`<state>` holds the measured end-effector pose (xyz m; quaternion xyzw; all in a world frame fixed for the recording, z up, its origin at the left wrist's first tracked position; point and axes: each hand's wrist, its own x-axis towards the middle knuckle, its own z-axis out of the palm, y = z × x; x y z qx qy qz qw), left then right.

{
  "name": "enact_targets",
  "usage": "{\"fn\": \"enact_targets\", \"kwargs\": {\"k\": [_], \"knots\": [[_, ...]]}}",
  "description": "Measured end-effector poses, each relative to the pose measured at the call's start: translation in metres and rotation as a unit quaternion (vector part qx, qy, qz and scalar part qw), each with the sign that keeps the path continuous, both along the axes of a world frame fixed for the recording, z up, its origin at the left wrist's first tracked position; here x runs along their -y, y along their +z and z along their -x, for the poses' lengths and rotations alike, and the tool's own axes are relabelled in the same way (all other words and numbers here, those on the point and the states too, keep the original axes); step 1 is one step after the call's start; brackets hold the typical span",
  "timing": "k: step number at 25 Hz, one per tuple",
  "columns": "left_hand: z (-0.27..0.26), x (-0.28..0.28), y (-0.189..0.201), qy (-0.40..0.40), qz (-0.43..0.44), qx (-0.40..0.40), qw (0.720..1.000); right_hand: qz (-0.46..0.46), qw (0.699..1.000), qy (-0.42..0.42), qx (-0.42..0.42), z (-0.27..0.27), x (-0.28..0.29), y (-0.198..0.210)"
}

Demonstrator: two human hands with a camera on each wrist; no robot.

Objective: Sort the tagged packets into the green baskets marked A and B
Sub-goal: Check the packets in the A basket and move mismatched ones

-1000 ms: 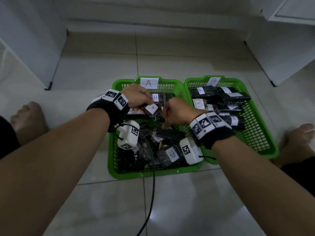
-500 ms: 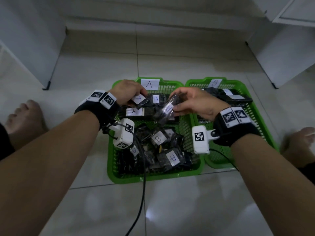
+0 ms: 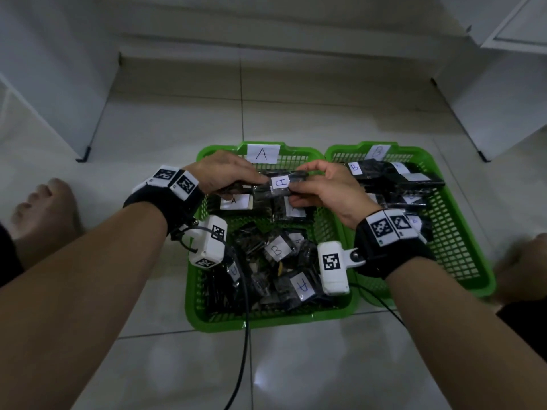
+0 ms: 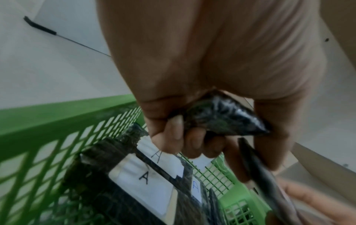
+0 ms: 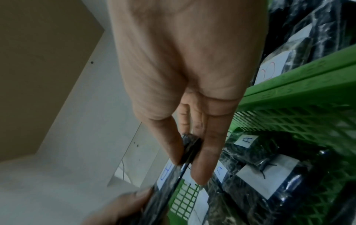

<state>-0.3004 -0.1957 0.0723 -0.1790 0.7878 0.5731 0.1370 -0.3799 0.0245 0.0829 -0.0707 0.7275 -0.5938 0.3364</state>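
Both hands hold one black packet (image 3: 281,182), its white tag A facing up, over the far end of green basket A (image 3: 266,322). My right hand (image 3: 307,186) pinches its right end between thumb and fingers (image 5: 204,152). My left hand (image 3: 236,179) meets its left end, and its curled fingers (image 4: 177,132) also grip a second black packet (image 4: 221,120). Packets tagged A (image 3: 233,201) lie under the hands. A mixed pile with a B tag (image 3: 276,248) fills the near half. Basket B (image 3: 485,279) on the right holds B-tagged packets (image 3: 355,167).
The baskets stand side by side on a pale tiled floor. A black cable (image 3: 244,350) runs from the left wrist camera over basket A's near rim. Bare feet rest at the far left (image 3: 44,208) and far right (image 3: 521,261). White cabinets flank the floor.
Both hands rose from the pile in basket A. The right hand lifted a packet, and now both hands hold it with its A tag turned up over the basket's far end.
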Motion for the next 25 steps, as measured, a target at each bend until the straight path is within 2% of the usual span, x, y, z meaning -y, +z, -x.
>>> {"fn": "enact_targets", "kwargs": {"k": [2, 4, 5, 6, 7, 9, 10, 12, 14, 16, 18, 19, 21, 25], "knots": [[0.002, 0.003, 0.004, 0.024, 0.053, -0.009, 0.998, -0.046, 0.991, 0.061, -0.107, -0.001, 0.004, -0.001], [0.001, 0.008, 0.01, 0.011, 0.086, -0.002, 0.996, -0.11, 0.957, 0.131, -0.233, -0.002, 0.012, -0.006], [0.001, 0.011, 0.013, 0.003, 0.103, 0.005, 0.995, -0.123, 0.947, 0.146, -0.258, -0.004, 0.015, -0.007], [0.0, 0.014, 0.015, -0.002, 0.12, 0.013, 0.993, -0.118, 0.948, 0.154, -0.251, -0.005, 0.018, -0.007], [-0.002, 0.017, 0.016, -0.01, 0.134, 0.021, 0.991, -0.097, 0.961, 0.151, -0.21, -0.005, 0.019, -0.006], [-0.01, 0.023, 0.014, -0.028, 0.149, 0.025, 0.988, -0.048, 0.988, 0.124, -0.076, -0.004, 0.019, -0.001], [-0.014, 0.025, 0.012, -0.036, 0.151, 0.021, 0.988, -0.052, 0.991, 0.117, -0.032, -0.003, 0.018, 0.001], [-0.02, 0.026, 0.013, -0.042, 0.169, -0.002, 0.985, -0.141, 0.978, 0.151, -0.038, -0.007, 0.018, 0.003], [-0.025, 0.033, 0.019, -0.016, 0.197, -0.02, 0.98, -0.259, 0.935, 0.233, -0.072, -0.024, 0.024, 0.002], [-0.031, 0.039, 0.025, 0.008, 0.225, -0.02, 0.974, -0.334, 0.872, 0.334, -0.126, -0.044, 0.039, -0.002], [-0.037, 0.039, 0.025, -0.003, 0.229, 0.0, 0.973, -0.386, 0.803, 0.384, -0.242, -0.061, 0.055, -0.008], [-0.039, 0.036, 0.023, -0.006, 0.231, 0.014, 0.973, -0.395, 0.784, 0.382, -0.289, -0.068, 0.063, -0.014], [-0.044, 0.033, 0.019, -0.001, 0.246, 0.024, 0.969, -0.395, 0.785, 0.371, -0.301, -0.078, 0.076, -0.024], [-0.049, 0.035, 0.02, 0.001, 0.228, 0.042, 0.973, -0.361, 0.843, 0.33, -0.224, -0.068, 0.067, -0.016]]}}
